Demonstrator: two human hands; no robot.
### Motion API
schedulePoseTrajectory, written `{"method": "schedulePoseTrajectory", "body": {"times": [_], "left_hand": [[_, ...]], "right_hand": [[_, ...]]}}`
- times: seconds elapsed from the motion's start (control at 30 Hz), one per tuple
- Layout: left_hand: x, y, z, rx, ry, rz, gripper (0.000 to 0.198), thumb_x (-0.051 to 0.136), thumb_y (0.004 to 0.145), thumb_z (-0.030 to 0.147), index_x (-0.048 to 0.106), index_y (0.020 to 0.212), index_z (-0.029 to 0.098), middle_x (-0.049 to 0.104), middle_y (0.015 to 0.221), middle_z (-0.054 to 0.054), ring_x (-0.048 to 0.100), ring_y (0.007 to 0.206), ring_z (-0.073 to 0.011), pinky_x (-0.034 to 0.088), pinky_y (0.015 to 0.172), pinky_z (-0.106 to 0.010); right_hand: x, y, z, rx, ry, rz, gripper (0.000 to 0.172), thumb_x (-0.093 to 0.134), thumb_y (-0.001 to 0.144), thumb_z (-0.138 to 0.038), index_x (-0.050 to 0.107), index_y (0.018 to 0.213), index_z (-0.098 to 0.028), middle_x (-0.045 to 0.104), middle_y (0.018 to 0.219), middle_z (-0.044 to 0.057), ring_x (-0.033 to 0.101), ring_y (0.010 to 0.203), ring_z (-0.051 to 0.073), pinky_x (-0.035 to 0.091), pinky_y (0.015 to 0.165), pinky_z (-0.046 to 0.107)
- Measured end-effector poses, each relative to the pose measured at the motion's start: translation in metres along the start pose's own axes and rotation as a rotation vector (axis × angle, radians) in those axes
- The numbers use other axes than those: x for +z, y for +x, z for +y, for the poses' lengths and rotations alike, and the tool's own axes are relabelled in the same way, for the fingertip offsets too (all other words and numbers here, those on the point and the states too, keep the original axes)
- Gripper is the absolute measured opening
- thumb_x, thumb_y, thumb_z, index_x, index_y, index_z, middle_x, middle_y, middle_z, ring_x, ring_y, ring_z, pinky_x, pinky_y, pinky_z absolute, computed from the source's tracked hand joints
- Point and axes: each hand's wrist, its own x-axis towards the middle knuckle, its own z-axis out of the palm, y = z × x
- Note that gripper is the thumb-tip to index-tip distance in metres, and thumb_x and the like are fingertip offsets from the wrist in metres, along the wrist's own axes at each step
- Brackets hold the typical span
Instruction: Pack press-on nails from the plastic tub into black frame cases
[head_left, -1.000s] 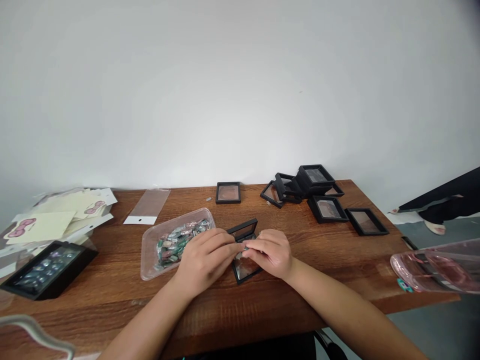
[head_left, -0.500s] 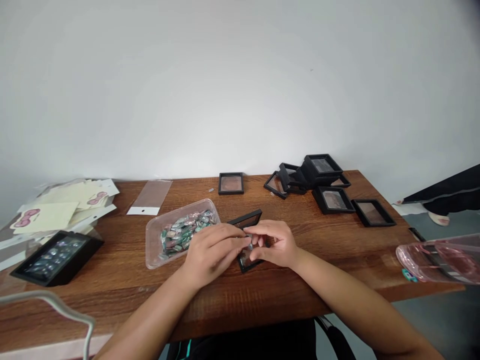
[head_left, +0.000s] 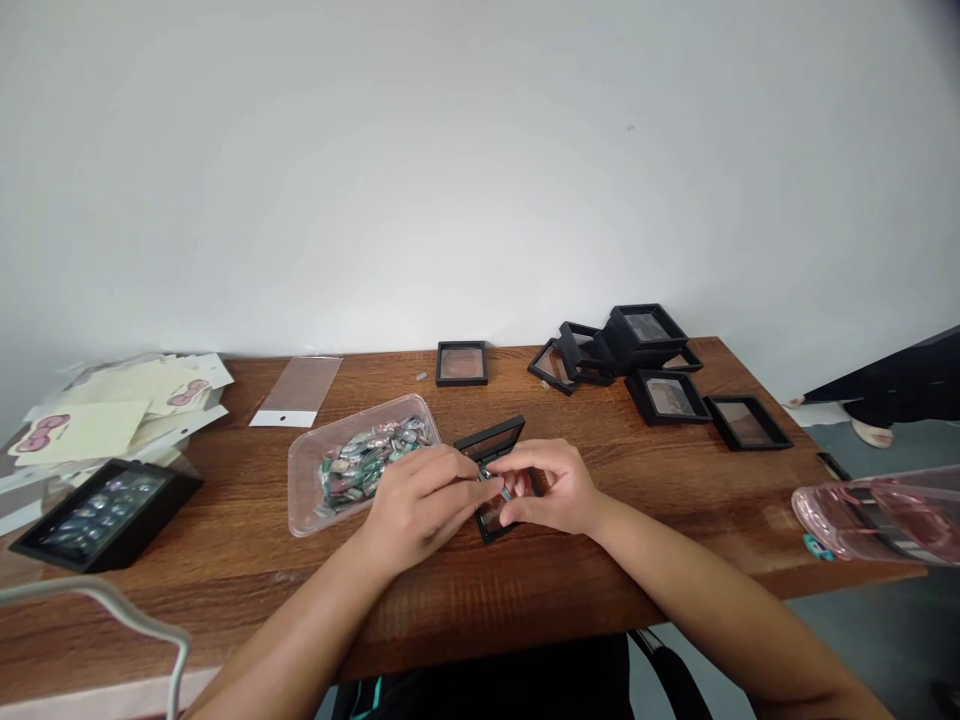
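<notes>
A black display frame with clear film stands open on the table, its lid [head_left: 495,438] tilted up at the back. Over its lower half, my left hand [head_left: 424,500] and my right hand [head_left: 553,487] meet with fingertips pinched together. Between them shows a small shiny greenish piece [head_left: 505,493], partly hidden by the fingers. The left fingertips press at its side; the right thumb and forefinger curl round it. Just left of the frame, beside my left hand, sits a clear plastic tub [head_left: 301,500] holding many shiny green and pink wrapped pieces [head_left: 360,465].
Several black frames [head_left: 645,335] are heaped at the back right, and another frame [head_left: 461,363] lies near the wall. At left are printed cards [head_left: 90,430], a clear bag [head_left: 296,390], a filled black frame [head_left: 105,515] and a cable [head_left: 112,610]. A pink transparent case [head_left: 877,515] is at right.
The small shiny piece shows more between my fingertips now. My hands stay over the open frame with only slight finger movement, and the view has shifted a little.
</notes>
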Motion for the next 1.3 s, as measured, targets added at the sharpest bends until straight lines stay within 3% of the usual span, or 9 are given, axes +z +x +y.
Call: {"method": "schedulePoseTrajectory", "body": {"times": [0.4, 0.53, 0.7, 0.83, 1.17, 1.3], "left_hand": [[0.0, -0.001, -0.003, 0.031, 0.023, 0.001, 0.017, 0.065, 0.093, 0.017, 0.069, 0.109, 0.021, 0.067, 0.085, -0.002, 0.063, 0.074, -0.013, 0.05, 0.068, -0.025], [-0.003, 0.002, -0.001, 0.042, 0.096, -0.022, 0.016, 0.065, 0.09, 0.016, 0.068, 0.105, 0.02, 0.068, 0.087, -0.003, 0.063, 0.077, -0.0145, 0.049, 0.068, -0.026], [-0.007, 0.004, 0.006, 0.14, 0.089, -0.019, 0.016, 0.063, 0.085, 0.016, 0.065, 0.101, 0.019, 0.068, 0.081, -0.002, 0.062, 0.071, -0.0152, 0.049, 0.066, -0.028], [-0.001, 0.005, 0.014, 0.214, 0.041, -0.134, 0.013, 0.056, 0.087, 0.018, 0.063, 0.099, 0.019, 0.065, 0.07, 0.0, 0.056, 0.06, -0.0151, 0.042, 0.056, -0.029], [0.018, 0.002, 0.027, 0.176, -0.042, -0.364, 0.009, 0.051, 0.086, 0.022, 0.059, 0.084, 0.021, 0.056, 0.062, 0.002, 0.051, 0.054, -0.0141, 0.031, 0.051, -0.033], [0.023, 0.0, 0.03, 0.131, -0.028, -0.483, 0.025, 0.058, 0.09, 0.032, 0.055, 0.068, 0.02, 0.058, 0.062, 0.001, 0.053, 0.058, -0.0145, 0.032, 0.054, -0.033]], "right_hand": [[-0.006, 0.004, -0.004, 0.169, 0.017, -0.164, 0.043, 0.076, 0.08, -0.054, 0.075, 0.105, -0.019, 0.07, 0.069, 0.0, 0.06, 0.054, 0.01, 0.048, 0.048, 0.02], [-0.022, 0.006, -0.005, 0.203, -0.089, -0.2, 0.04, 0.081, 0.077, -0.047, 0.075, 0.106, -0.019, 0.071, 0.072, 0.001, 0.06, 0.057, 0.011, 0.05, 0.054, 0.023], [-0.048, 0.005, -0.009, 0.266, -0.297, -0.309, 0.036, 0.084, 0.073, -0.045, 0.078, 0.1, -0.022, 0.066, 0.067, -0.001, 0.051, 0.053, 0.01, 0.041, 0.05, 0.023], [-0.052, 0.003, -0.006, 0.317, -0.454, -0.387, 0.034, 0.083, 0.074, -0.045, 0.078, 0.101, -0.024, 0.063, 0.065, -0.002, 0.051, 0.056, 0.011, 0.038, 0.055, 0.025], [-0.048, 0.003, 0.004, 0.425, -0.629, -0.415, 0.037, 0.077, 0.081, -0.048, 0.077, 0.11, -0.026, 0.061, 0.062, -0.003, 0.051, 0.056, 0.012, 0.034, 0.059, 0.025], [-0.042, 0.001, 0.007, 0.441, -0.661, -0.418, 0.039, 0.077, 0.081, -0.049, 0.076, 0.113, -0.027, 0.062, 0.063, -0.003, 0.051, 0.057, 0.012, 0.034, 0.06, 0.025]]}}
